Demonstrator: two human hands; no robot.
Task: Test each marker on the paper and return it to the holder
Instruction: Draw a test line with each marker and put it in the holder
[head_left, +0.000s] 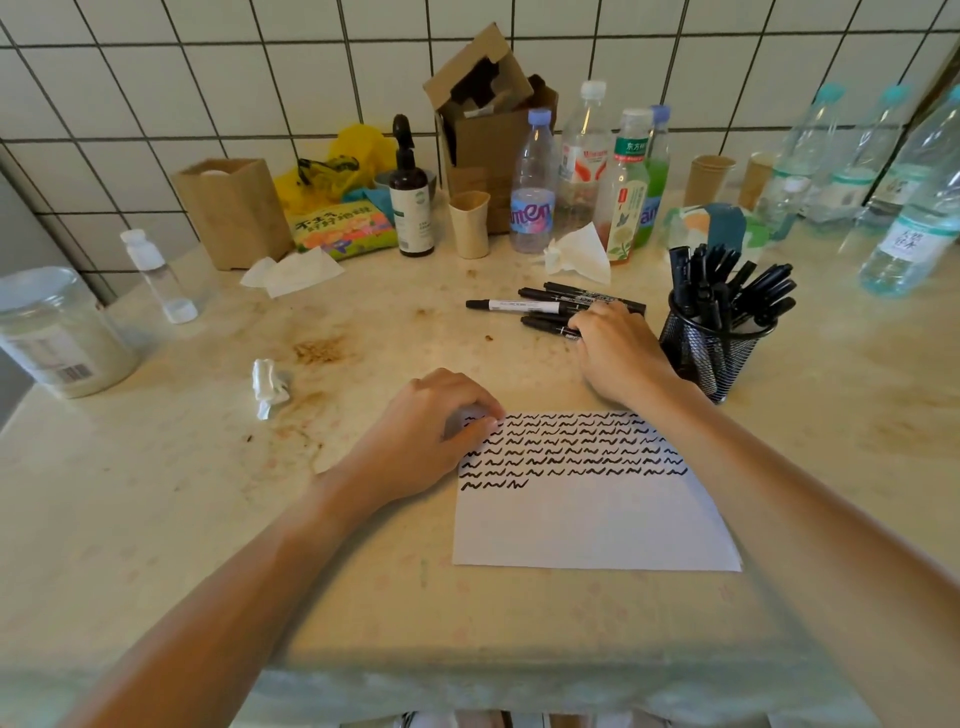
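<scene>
The right hand (618, 351) curls its fingers (584, 325) onto the loose markers (566, 306), lying crosswise beside the holder (717, 348); whether they grip cannot be told.

The clear bottle (533, 187) is showing "amen" partly; the tea bottle (626, 187) is displaying "东方"; other labels are reading illegibly.
</scene>
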